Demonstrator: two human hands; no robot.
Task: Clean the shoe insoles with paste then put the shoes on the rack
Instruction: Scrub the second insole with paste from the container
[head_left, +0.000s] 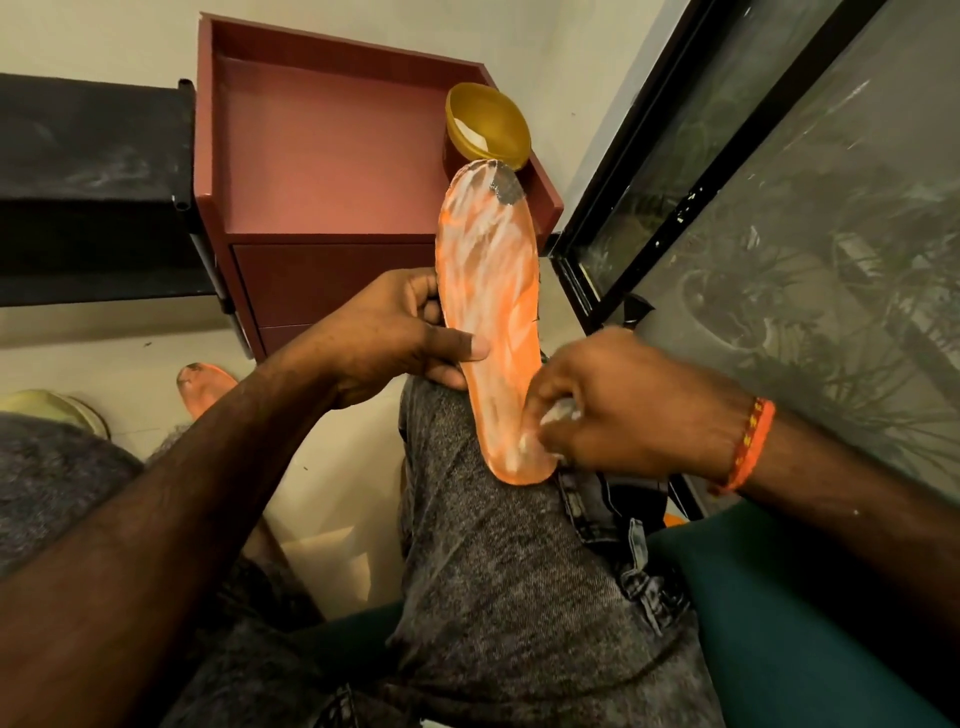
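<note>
So the orange insole was propped heel-down on the person's right knee, toe end pointing up toward the maroon cabinet. It was streaked all over with white paste, and the toe tip had a dark worn patch. The left hand was clamped on the insole's left edge around the middle, thumb lying across the front face. The right hand was closed around a small whitish wad (cloth or tissue, couldn't tell which) pressed against the heel end of the insole. An orange thread band sat on that wrist.

On the cabinet top, right by the far corner, stood a yellow tub with white paste inside. A second orange insole lay on the floor to the left, partly hidden behind the left forearm.
</note>
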